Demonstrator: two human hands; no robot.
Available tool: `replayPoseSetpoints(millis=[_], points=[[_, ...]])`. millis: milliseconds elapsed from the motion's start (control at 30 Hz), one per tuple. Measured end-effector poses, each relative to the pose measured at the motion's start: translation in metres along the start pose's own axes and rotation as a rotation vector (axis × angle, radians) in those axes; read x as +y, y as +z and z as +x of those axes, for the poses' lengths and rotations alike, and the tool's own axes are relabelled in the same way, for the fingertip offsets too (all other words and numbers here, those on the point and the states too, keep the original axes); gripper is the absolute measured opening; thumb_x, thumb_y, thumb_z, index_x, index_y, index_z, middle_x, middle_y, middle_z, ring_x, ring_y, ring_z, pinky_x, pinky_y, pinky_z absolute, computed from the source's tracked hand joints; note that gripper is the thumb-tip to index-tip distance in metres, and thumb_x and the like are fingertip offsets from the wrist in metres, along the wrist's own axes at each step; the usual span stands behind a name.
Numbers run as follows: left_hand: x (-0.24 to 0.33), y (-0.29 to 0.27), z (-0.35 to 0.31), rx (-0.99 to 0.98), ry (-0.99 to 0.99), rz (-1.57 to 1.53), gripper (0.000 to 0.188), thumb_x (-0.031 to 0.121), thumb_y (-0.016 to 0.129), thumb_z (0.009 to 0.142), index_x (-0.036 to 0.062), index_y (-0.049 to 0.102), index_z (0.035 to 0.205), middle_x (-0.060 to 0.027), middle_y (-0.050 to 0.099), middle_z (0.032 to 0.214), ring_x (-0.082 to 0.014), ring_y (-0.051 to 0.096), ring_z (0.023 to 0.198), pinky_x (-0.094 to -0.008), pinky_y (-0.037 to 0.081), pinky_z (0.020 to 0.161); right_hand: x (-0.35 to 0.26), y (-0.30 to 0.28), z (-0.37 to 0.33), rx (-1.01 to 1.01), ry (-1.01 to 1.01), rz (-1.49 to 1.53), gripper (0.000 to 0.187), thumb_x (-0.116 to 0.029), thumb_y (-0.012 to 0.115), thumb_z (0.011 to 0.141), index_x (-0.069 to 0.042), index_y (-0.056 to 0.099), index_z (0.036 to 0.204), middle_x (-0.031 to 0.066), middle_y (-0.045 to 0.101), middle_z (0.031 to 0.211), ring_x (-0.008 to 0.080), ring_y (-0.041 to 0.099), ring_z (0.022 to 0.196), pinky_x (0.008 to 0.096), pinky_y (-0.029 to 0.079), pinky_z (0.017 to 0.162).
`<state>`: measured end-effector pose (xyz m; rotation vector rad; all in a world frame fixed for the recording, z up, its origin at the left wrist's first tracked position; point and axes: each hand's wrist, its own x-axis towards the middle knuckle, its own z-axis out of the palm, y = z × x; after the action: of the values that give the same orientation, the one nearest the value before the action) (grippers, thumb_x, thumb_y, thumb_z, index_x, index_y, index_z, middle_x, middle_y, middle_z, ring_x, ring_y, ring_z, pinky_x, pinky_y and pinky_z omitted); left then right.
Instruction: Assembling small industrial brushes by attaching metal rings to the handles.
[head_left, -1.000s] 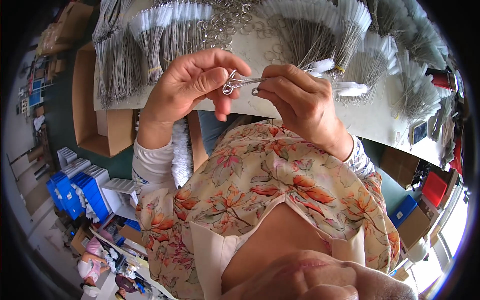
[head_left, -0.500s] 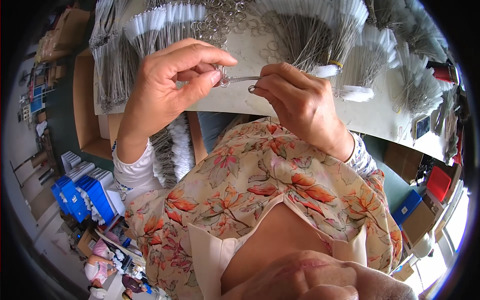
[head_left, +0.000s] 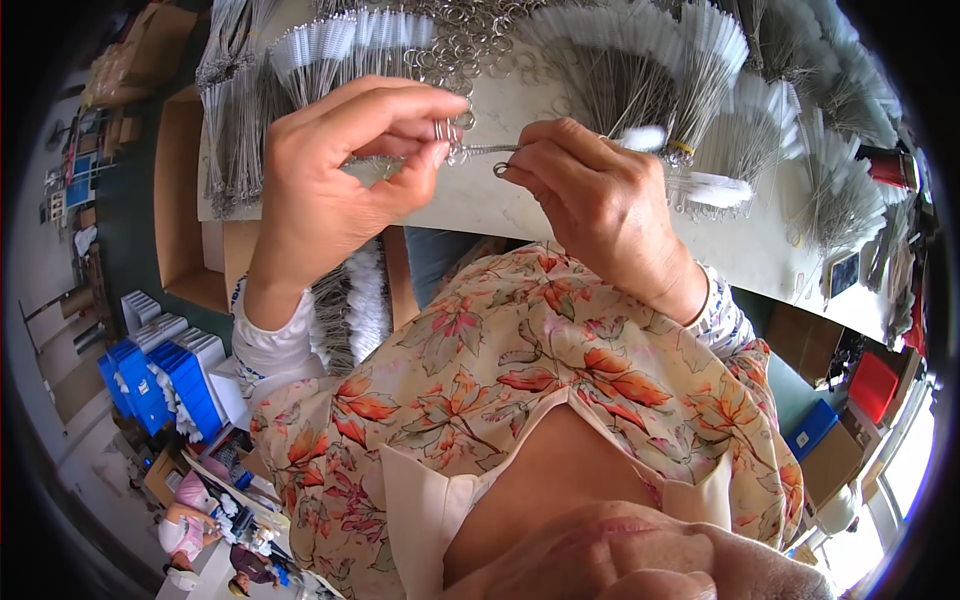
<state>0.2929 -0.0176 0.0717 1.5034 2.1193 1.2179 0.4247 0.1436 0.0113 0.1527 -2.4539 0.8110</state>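
My left hand (head_left: 350, 170) is raised over the table edge, thumb and fingers closed around several small metal rings (head_left: 446, 130). Opposite it, my right hand (head_left: 600, 190) pinches thin wire brushes. Their twisted stems (head_left: 488, 149) stick out leftward and meet the rings at my left fingertips. One looped wire end (head_left: 501, 170) sits lower, below my right fingers and apart from the rings. White bristle heads (head_left: 715, 188) show to the right of this hand. My fingers hide how many stems are held, and whether a ring is threaded through a loop cannot be made out.
A pile of metal rings (head_left: 480, 40) lies on the white table (head_left: 500, 215). Bundles of white-bristled wire brushes (head_left: 350, 45) flank it, with more bundles (head_left: 715, 50) at right. A cardboard box (head_left: 185, 200) stands left of the table. People (head_left: 185, 530) work at the lower left.
The rings in my left hand have spread and shifted slightly, with one now higher by the index fingertip. Both hands stay close to where they were. The table view has slid a little to the right.
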Motion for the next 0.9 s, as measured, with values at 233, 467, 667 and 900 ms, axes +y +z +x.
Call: replayPoseSetpoints(millis=[233,467,667,900], points=[[0.004,0.007,-0.001,0.344,0.217,-0.150,0.034,-0.017,0.052,0.073,-0.0127,0.056,0.106,-0.0201,0.060,0.103,-0.0238,0.064,0.088,-0.0279,0.053,0.076,0.019,-0.023,0.050,-0.304,0.277,0.915,0.010,-0.016,0.061,0.085,-0.007,0.065,0.083,-0.0009,0.059,0.075,0.0060,0.052,0.055,0.0211,0.040,0.044],[0.012,0.005,0.011,0.490,0.345,0.016,0.035,-0.018,0.056,0.073,-0.0120,0.056,0.108,-0.0190,0.060,0.104,-0.0210,0.062,0.092,-0.0275,0.052,0.079,-0.006,-0.035,0.089,-0.275,0.438,1.309,0.018,-0.018,0.058,0.088,-0.002,0.065,0.090,0.0009,0.060,0.071,0.0037,0.047,0.054,0.0186,0.037,0.047],[0.016,-0.003,0.021,0.544,0.256,0.129,0.033,-0.016,0.058,0.073,-0.0115,0.058,0.106,-0.0171,0.061,0.102,-0.0181,0.061,0.090,-0.0252,0.050,0.078,0.006,-0.022,0.094,-0.173,0.278,1.216,0.016,-0.015,0.061,0.085,-0.001,0.065,0.091,-0.0002,0.061,0.072,0.0033,0.050,0.056,0.0175,0.040,0.049],[0.027,-0.016,0.025,0.356,0.190,0.040,0.028,-0.010,0.056,0.077,-0.0109,0.057,0.106,-0.0189,0.063,0.099,-0.0179,0.062,0.087,-0.0256,0.050,0.078,0.007,-0.035,0.095,-0.303,0.213,1.102,0.014,-0.012,0.063,0.084,0.000,0.064,0.091,0.0017,0.061,0.075,0.0048,0.053,0.059,0.0181,0.043,0.052]])
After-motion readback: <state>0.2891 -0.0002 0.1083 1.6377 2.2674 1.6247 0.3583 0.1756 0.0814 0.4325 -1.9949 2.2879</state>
